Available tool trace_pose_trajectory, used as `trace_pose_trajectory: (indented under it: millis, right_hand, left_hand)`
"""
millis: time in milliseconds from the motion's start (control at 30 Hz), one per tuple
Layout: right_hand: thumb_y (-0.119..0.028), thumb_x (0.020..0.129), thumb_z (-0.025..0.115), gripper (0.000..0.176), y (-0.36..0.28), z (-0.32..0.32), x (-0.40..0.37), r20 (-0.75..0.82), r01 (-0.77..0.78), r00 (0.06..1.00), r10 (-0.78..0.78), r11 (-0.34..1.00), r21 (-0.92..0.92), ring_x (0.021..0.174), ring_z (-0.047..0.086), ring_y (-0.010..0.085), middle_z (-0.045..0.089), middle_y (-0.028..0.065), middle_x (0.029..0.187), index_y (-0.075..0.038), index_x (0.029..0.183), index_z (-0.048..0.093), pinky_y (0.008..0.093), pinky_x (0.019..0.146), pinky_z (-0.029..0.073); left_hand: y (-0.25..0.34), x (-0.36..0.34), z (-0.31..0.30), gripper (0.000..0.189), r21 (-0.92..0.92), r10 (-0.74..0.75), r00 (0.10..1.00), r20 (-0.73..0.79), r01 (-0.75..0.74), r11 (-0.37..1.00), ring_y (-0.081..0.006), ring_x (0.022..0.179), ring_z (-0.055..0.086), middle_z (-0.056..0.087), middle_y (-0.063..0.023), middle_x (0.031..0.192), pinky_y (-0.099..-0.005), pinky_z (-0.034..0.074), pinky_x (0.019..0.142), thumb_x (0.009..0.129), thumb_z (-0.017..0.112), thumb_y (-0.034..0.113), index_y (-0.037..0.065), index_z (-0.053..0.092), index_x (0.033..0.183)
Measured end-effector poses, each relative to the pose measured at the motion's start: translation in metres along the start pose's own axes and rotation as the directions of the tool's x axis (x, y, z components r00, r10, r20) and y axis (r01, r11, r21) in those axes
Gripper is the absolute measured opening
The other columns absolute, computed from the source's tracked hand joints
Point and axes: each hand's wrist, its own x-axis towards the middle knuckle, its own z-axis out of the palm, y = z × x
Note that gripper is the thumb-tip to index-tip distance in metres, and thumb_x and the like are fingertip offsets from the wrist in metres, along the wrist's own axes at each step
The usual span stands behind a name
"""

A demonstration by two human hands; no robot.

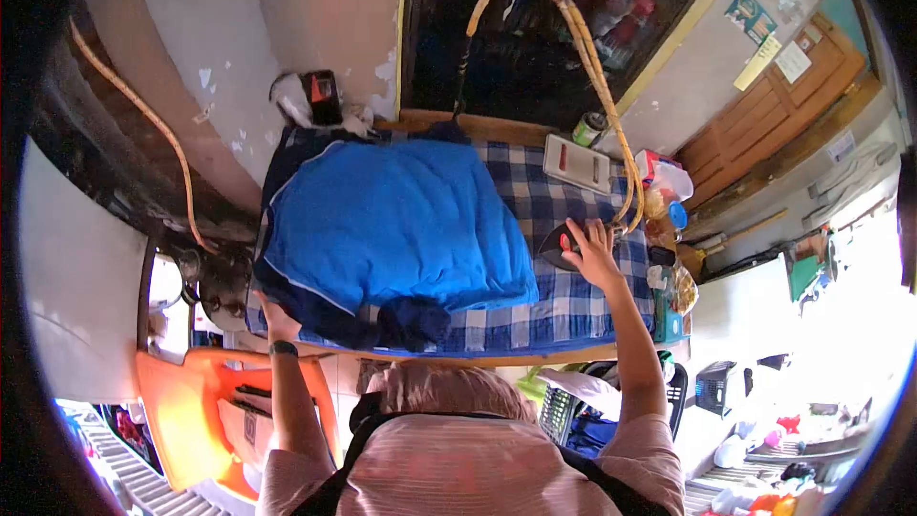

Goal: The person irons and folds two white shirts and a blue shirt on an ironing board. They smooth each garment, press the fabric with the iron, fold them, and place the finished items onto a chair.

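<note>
A bright blue garment (pixel 392 220) with white piping and dark navy parts lies spread over a table covered in blue-and-white checked cloth (pixel 573 301). At its lower left corner my left hand (pixel 278 319) has hold of the navy edge, the fingertips partly hidden by fabric. My right hand (pixel 597 260) is on a dark clothes iron (pixel 559 247), with the fingers over its handle. The iron sits on the checked cloth, just right of the garment and apart from it. A crumpled navy piece (pixel 413 323) lies at the garment's front edge.
A wrapped cord (pixel 597 67) loops down from above toward the iron. Behind it are a white tray-like rest (pixel 577 164) and a can (pixel 589 128). Jars and bags (pixel 669 201) crowd the right edge. An orange chair (pixel 191 411) stands at left, a basket (pixel 559 411) below the table.
</note>
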Motion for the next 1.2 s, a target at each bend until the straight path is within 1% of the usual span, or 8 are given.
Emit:
trace_pose_trajectory:
  millis: [67,200,300,433,533,733,900,1200]
  right_hand:
    - [-0.034,0.077,0.071,0.067,0.01,0.012,-0.005,0.021,-0.013,1.0,0.012,0.998,0.061,0.127,0.035,0.0402,0.044,0.0167,0.131,-0.022,0.138,0.044,0.0605,0.105,0.026]
    - [-0.032,0.082,0.067,0.062,-0.018,0.008,0.0,-0.192,-0.061,0.98,0.047,0.996,-0.068,0.122,0.04,0.0395,0.047,0.0166,0.124,-0.021,0.138,0.043,0.0567,0.104,0.029]
    - [-0.035,0.092,0.053,0.05,-0.074,0.024,-0.028,-0.123,-0.523,0.827,0.549,0.83,0.195,0.113,0.047,0.0396,0.051,0.0206,0.121,-0.003,0.13,0.044,0.0482,0.093,0.039]
    - [-0.038,0.088,0.061,0.038,-0.107,0.113,-0.082,0.071,-0.451,0.877,0.475,0.765,0.459,0.089,0.056,0.0368,0.059,0.0176,0.091,-0.002,0.097,0.052,0.0459,0.078,0.043]
    - [-0.026,0.086,0.067,0.028,-0.119,0.114,-0.071,0.035,-0.418,0.829,0.557,0.578,0.7,0.072,0.05,0.0281,0.051,0.0114,0.077,-0.004,0.08,0.05,0.042,0.065,0.039]
    - [-0.021,0.092,0.062,0.022,-0.108,0.053,-0.009,-0.035,-0.156,0.773,0.633,0.245,0.957,0.055,0.052,0.0102,0.046,0.0021,0.077,-0.004,0.093,0.05,0.0248,0.043,0.043]
    - [-0.02,0.092,0.061,0.02,-0.057,0.024,-0.029,0.052,-0.368,0.742,0.668,0.342,0.865,0.048,0.049,0.0096,0.055,0.0041,0.071,-0.003,0.101,0.06,0.0251,0.042,0.041]
    - [-0.021,0.091,0.061,0.024,-0.045,0.114,-0.092,-0.031,-0.387,0.875,0.484,0.735,0.557,0.066,0.054,0.0174,0.059,0.0143,0.075,0.002,0.085,0.061,0.0349,0.062,0.046]
  left_hand:
    - [-0.008,-0.059,0.027,0.074,0.166,0.186,0.882,0.434,-0.281,0.945,-0.026,0.126,0.047,0.045,-0.0085,0.141,-0.0363,0.033,0.109,0.092,0.042,0.061,0.008,0.038,0.142]
    - [-0.043,-0.041,-0.002,0.057,0.88,0.452,0.892,-0.033,-0.188,0.435,-0.0189,0.104,0.056,0.061,-0.0119,0.117,-0.0327,0.043,0.093,0.083,0.071,0.027,-0.003,0.049,0.125]
    - [-0.065,-0.051,-0.01,0.063,0.723,0.536,0.844,0.013,-0.378,0.578,-0.0214,0.091,0.055,0.059,-0.0103,0.099,-0.0319,0.047,0.083,0.07,0.083,0.022,-0.003,0.044,0.112]
    - [-0.079,-0.063,0.003,0.075,0.829,0.818,0.572,-0.068,-0.424,0.365,-0.0251,0.09,0.054,0.053,-0.0124,0.102,-0.0343,0.046,0.081,0.066,0.087,0.038,0.001,0.038,0.11]
    - [-0.069,-0.095,0.038,0.07,0.964,0.81,0.541,0.224,-0.002,-0.265,-0.0388,0.087,0.059,0.059,-0.0226,0.102,-0.0418,0.049,0.077,0.066,0.078,0.055,-0.001,0.049,0.095]
    - [-0.061,-0.062,0.006,0.049,0.968,0.593,0.802,0.074,0.085,-0.237,-0.0405,0.069,0.064,0.064,-0.0202,0.069,-0.048,0.05,0.062,0.072,0.068,0.045,-0.003,0.059,0.079]
    - [-0.026,-0.106,-0.019,0.022,0.662,0.584,0.777,-0.235,-0.312,0.681,-0.0116,0.052,0.052,0.052,0.0,0.062,-0.028,0.041,0.043,0.084,0.061,0.021,0.002,0.055,0.074]
    - [-0.051,-0.087,-0.07,0.031,0.658,0.485,0.835,-0.259,-0.216,0.722,-0.01,0.061,0.055,0.057,-0.0008,0.07,-0.0263,0.045,0.055,0.086,0.068,0.032,0.003,0.056,0.081]
